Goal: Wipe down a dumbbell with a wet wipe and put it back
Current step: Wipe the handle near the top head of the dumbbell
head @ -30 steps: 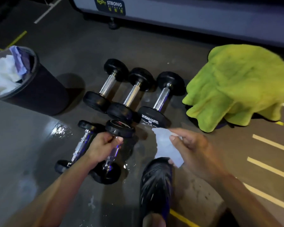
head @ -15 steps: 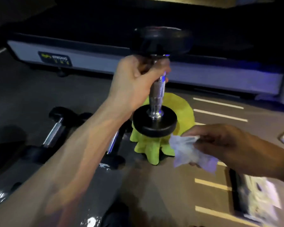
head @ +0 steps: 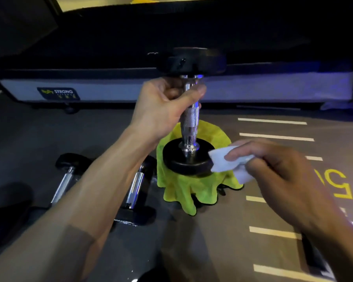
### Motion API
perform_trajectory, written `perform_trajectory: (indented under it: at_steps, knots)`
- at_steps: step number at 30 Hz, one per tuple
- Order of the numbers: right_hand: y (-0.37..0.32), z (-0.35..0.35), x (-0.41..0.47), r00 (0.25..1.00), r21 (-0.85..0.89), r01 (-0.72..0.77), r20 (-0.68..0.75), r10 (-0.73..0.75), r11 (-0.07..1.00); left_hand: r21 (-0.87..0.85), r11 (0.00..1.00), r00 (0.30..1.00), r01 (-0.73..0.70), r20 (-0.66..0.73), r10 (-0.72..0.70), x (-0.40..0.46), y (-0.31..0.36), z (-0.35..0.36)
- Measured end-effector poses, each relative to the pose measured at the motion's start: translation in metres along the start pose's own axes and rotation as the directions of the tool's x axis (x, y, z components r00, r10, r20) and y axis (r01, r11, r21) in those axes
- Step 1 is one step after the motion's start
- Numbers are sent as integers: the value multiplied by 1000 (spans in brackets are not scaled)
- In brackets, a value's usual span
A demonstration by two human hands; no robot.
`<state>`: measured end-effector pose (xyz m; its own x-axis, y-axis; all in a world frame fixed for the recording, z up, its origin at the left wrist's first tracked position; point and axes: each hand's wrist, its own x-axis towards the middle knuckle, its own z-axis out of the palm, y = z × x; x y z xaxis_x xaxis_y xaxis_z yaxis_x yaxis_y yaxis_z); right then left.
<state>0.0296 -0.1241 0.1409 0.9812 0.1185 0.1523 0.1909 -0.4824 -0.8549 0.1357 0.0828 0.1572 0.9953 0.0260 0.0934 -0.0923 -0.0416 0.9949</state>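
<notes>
a: dumbbell (head: 191, 117) was upright by then, off the floor, one black head at the top and the other at the bottom. a second before, it had been lying low among the others; half a second before, it was already raised but the wipe hung short of it.

b: and the hands?

a: left hand (head: 165, 106) was closed round the upper part of the chrome handle, thumb across the front. right hand (head: 273, 165) had the wet wipe (head: 228, 161) pinched in its fingertips (head: 235, 154), and the wipe's front edge was touching the rim of the lower head. that contact was the change.

b: so the wiping had begun?

a: i judged it just starting, on the lower head. the handle and upper head looked untouched by the wipe, and putting it back was all to come.

b: where would it go back?

a: most likely among the other dumbbells (head: 102, 184) on the floor at lower left, partly hidden behind the left forearm.

b: any containers?

a: none that i could see in that view. a second before, a dark bin with white tissue in it stood at the left; it had dropped out of frame as the head turned. the yellow-green towel (head: 192, 192) lay draped over something behind the lower head; what was under it i could not tell.
</notes>
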Motion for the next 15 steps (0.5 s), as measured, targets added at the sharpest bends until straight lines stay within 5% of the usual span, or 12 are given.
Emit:
perform_trajectory:
  at_steps: [2,6,8,11,15]
  knots:
    - [-4,-5,8,1000,-9,2,-15,-2,1000,3,1000,1000,-4,-19,4,0,-2,1]
    - [0,8,36,971,-424,172,-81,-227,889,-31,999,1000,5,-26,-6,-1,-5,3]
    - [6,21,47,967,-486,208,-28,-253,849,-47,999,999,8,-33,-10,-1,-4,4]
    - [6,36,52,998,-422,61,21,-58,905,-69,998,999,7,-43,-10,-2,-5,4]
    - [9,54,45,995,-48,-38,-98,33,998,-113,994,999,-14,-37,9,-5,-8,4]
